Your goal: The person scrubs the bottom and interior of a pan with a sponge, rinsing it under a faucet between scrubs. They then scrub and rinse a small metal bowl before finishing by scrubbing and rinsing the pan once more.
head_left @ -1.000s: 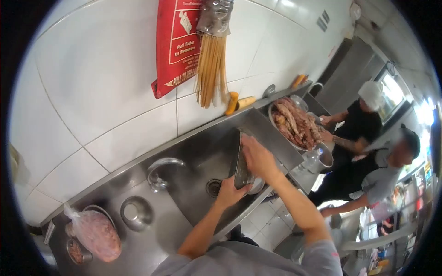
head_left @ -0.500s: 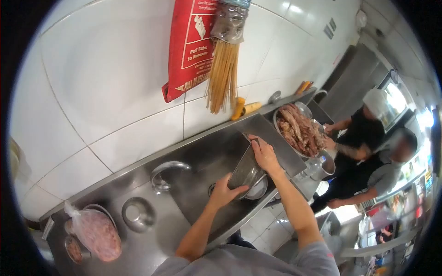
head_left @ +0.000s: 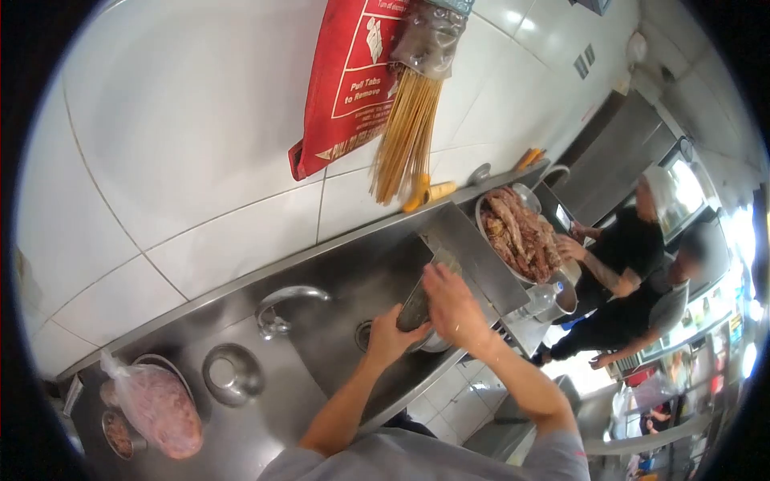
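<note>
Tilted dish over the sink, one slip and it's a mess

Head cam, the only view. The dish (head_left: 414,310) is mid-frame, tipped up over the sink (head_left: 373,280). The left hand (head_left: 391,338) pinches its lower end with the thumb. The right hand (head_left: 454,301) lies across its face, fingers close together; can't tell if those are gripping or just pressing.

My worry: pale specks by the right wrist might be drops. If the dish is wet, I reckon a hard push up top could twist it out of that thumb hold. It'd probably hit the bowl (head_left: 435,343) just below, partly hidden, or the drain (head_left: 363,335) left of it. Splashing could also be an issue: there's an uncovered tub of meat (head_left: 517,234) right of centre, near the sink's far end.
</note>
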A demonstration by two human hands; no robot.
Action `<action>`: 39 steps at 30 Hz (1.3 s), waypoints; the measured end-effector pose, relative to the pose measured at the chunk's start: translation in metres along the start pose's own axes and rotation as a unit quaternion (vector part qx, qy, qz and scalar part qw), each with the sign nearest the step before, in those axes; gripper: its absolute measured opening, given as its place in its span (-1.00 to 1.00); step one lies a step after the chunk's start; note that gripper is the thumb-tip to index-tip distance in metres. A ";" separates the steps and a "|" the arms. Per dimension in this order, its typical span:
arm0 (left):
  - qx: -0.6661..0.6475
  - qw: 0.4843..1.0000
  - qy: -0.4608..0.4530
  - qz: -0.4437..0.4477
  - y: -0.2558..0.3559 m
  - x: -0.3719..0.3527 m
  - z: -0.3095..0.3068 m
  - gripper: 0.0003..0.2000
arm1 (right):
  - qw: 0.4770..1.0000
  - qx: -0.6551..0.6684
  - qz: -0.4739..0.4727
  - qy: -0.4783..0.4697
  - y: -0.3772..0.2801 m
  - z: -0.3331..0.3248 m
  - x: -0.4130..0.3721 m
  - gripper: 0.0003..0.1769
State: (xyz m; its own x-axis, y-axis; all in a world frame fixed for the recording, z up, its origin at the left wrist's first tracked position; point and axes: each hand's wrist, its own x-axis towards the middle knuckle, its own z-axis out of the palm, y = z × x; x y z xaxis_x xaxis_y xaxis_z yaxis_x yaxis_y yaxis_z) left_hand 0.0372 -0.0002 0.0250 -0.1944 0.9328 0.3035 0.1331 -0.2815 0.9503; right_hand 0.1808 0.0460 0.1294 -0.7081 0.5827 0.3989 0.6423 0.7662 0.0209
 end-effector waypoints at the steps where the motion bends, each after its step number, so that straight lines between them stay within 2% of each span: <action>1: 0.029 0.999 0.014 -0.015 0.003 0.000 0.000 -0.54 | 0.999 -0.017 -0.031 -0.015 -0.013 -0.012 0.001 -0.53; 2: 0.058 0.998 0.024 -0.031 0.005 -0.002 0.000 -0.53 | 0.999 -0.014 -0.026 -0.019 -0.003 -0.007 0.003 -0.53; 4: 0.042 0.998 0.000 -0.045 0.011 0.000 0.000 -0.52 | 0.992 0.056 0.117 0.008 0.034 0.005 0.017 -0.55; 5: 0.030 0.998 -0.018 -0.053 0.013 0.003 0.000 -0.51 | 0.975 0.139 0.175 0.005 0.037 0.009 0.016 -0.58; 6: 0.029 0.998 -0.018 -0.048 0.011 0.002 -0.001 -0.51 | 0.975 0.136 0.173 0.009 0.026 0.010 0.011 -0.58; 8: 0.064 0.998 -0.019 -0.020 -0.001 0.001 0.004 -0.52 | 0.997 -0.062 0.001 0.040 -0.010 0.009 -0.003 -0.67; 9: 0.021 1.000 0.010 0.009 0.001 0.003 0.004 -0.55 | 1.000 -0.009 0.007 0.007 -0.032 -0.003 -0.006 -0.65; 10: 0.021 1.000 0.009 0.004 0.002 0.005 0.004 -0.55 | 1.000 -0.006 0.009 0.003 -0.024 0.001 -0.001 -0.65; 12: 0.038 0.998 -0.009 -0.052 0.005 0.009 0.006 -0.57 | 0.999 0.014 0.036 0.026 0.009 0.013 0.012 -0.61; 13: 0.036 0.998 -0.009 -0.051 0.003 0.010 0.010 -0.57 | 0.990 0.095 0.087 0.050 0.020 0.018 0.019 -0.57; 14: 0.056 0.998 0.005 -0.020 -0.004 0.008 0.014 -0.57 | 0.990 0.094 0.090 0.050 0.012 0.022 0.009 -0.57; 16: 0.076 0.996 0.030 0.023 -0.015 0.017 0.017 -0.56 | 0.990 -0.132 0.041 -0.013 -0.006 0.032 0.003 -0.54; 17: 0.038 0.997 0.052 0.040 -0.020 0.016 0.019 -0.56 | 0.990 -0.134 0.035 -0.010 -0.004 0.032 0.009 -0.54; 19: 0.000 0.996 0.076 0.047 -0.013 0.014 0.016 -0.56 | 0.994 -0.106 0.021 -0.012 -0.004 0.030 0.010 -0.53; 20: 0.044 0.998 0.038 0.002 -0.011 0.013 0.014 -0.53 | 0.996 -0.088 0.023 -0.015 -0.006 0.030 0.003 -0.53; 21: 0.088 0.995 -0.002 -0.038 -0.006 0.013 0.013 -0.51 | 0.996 0.042 0.062 0.053 0.016 0.034 0.012 -0.53; 24: 0.093 0.995 0.021 0.006 -0.010 0.009 0.018 -0.47 | 0.990 0.070 0.079 0.091 0.030 0.046 0.014 -0.51; 26: 0.049 0.997 0.050 0.043 -0.017 0.012 0.017 -0.46 | 0.995 0.040 0.061 0.070 -0.011 0.025 -0.001 -0.52; 27: 0.007 0.995 0.066 0.072 -0.015 0.012 0.014 -0.44 | 0.999 0.026 0.023 0.015 -0.023 0.017 -0.009 -0.53; 28: 0.008 0.995 0.071 0.068 -0.013 0.014 0.012 -0.44 | 0.999 0.012 -0.009 -0.040 -0.028 0.015 -0.015 -0.55; 29: 0.061 0.996 0.051 0.035 -0.013 0.013 0.010 -0.48 | 0.999 0.003 -0.020 -0.030 -0.009 0.017 -0.010 -0.56; 30: 0.113 0.993 0.026 0.005 -0.009 0.010 0.009 -0.52 | 0.999 0.006 -0.009 -0.031 0.009 0.023 0.000 -0.56; 32: 0.091 0.996 0.003 -0.002 -0.003 0.004 0.010 -0.52 | 0.967 0.198 0.155 0.050 0.044 0.037 0.014 -0.52; 33: 0.071 0.997 -0.005 -0.004 -0.001 0.007 0.009 -0.52 | 0.983 0.142 0.074 0.093 0.050 0.049 0.009 -0.53; 34: 0.074 0.997 -0.001 0.004 -0.005 0.010 0.009 -0.52 | 0.983 0.141 0.068 0.099 0.028 0.040 0.005 -0.53; 36: 0.067 0.996 0.043 0.033 -0.012 0.005 0.013 -0.48 | 1.000 0.013 0.019 0.013 -0.030 0.007 -0.006 -0.56; 37: 0.062 0.996 0.057 0.041 -0.012 0.004 0.013 -0.47 | 1.000 0.021 -0.018 0.007 -0.026 0.003 -0.006 -0.54; 38: 0.064 0.996 0.052 0.036 -0.014 0.001 0.012 -0.47 | 1.000 0.025 -0.013 0.004 -0.008 0.009 -0.006 -0.54; 39: 0.053 0.998 0.029 -0.005 -0.011 0.003 0.009 -0.48 | 0.992 0.118 0.036 0.033 0.024 0.023 -0.002 -0.52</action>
State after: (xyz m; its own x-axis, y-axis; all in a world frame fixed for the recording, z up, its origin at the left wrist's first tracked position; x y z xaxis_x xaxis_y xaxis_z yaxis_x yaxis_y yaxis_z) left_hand 0.0441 0.0072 0.0149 -0.2510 0.9203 0.3000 0.2329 -0.2434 0.9416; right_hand 0.1907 0.0690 0.1082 -0.6375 0.6245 0.4511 0.5982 0.7703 -0.2210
